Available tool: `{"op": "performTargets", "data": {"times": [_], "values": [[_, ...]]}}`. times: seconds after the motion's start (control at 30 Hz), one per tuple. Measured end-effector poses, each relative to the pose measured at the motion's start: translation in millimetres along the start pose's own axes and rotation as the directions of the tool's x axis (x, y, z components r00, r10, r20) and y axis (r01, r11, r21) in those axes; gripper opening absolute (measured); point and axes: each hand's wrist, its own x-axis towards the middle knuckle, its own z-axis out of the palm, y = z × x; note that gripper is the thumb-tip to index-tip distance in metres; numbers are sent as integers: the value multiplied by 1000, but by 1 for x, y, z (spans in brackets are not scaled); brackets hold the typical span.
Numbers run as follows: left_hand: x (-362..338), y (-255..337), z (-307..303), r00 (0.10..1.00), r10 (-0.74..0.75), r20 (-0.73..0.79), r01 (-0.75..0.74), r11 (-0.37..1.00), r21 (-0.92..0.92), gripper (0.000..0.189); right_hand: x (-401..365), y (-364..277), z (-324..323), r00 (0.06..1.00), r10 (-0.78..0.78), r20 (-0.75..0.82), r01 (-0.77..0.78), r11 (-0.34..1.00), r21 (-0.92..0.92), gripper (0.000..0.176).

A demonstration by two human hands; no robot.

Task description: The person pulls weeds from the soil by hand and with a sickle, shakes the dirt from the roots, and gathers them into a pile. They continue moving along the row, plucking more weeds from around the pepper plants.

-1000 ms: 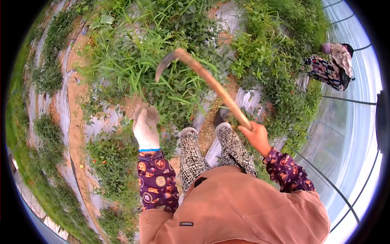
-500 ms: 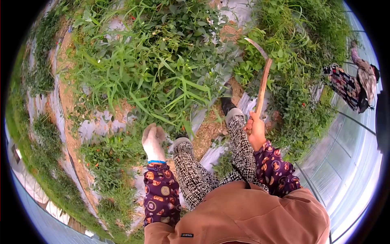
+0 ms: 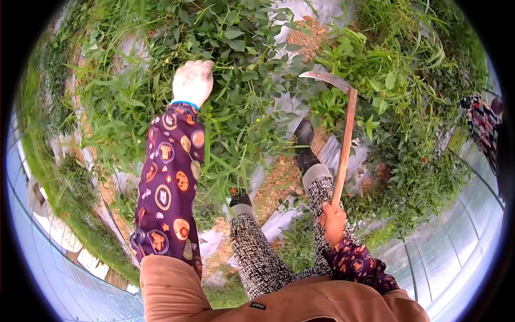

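My right hand [image 3: 333,221] is wrapped round the lower end of the wooden handle of a sickle [image 3: 346,142]. The sickle stands nearly upright in the view, its curved metal blade [image 3: 330,79] pointing left over green leaves. My left hand [image 3: 193,83], in a white glove with a blue cuff, reaches forward among the tall grass and leafy plants [image 3: 236,45]. Its fingers are curled in; what lies inside them is hidden. Long grass blades [image 3: 214,139] rise beside my left forearm.
Strips of silvery plastic sheet [image 3: 292,11] and bare soil [image 3: 311,40] run between the plants. My boots [image 3: 307,153] stand on the soil gap. Another person [image 3: 483,126] in patterned clothing is at the far right, near a translucent plastic wall [image 3: 450,247].
My left hand has moved forward and up from near my knee into the plants. The sickle's blade has swung left, and my right hand has dropped closer to my body.
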Motion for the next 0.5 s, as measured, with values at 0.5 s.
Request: {"op": "performTargets", "data": {"times": [0.5], "values": [[22, 29, 86, 896, -112, 429, -56, 932, 359, 21, 7, 18, -9, 993, -54, 104, 70, 986, -154, 23]]}}
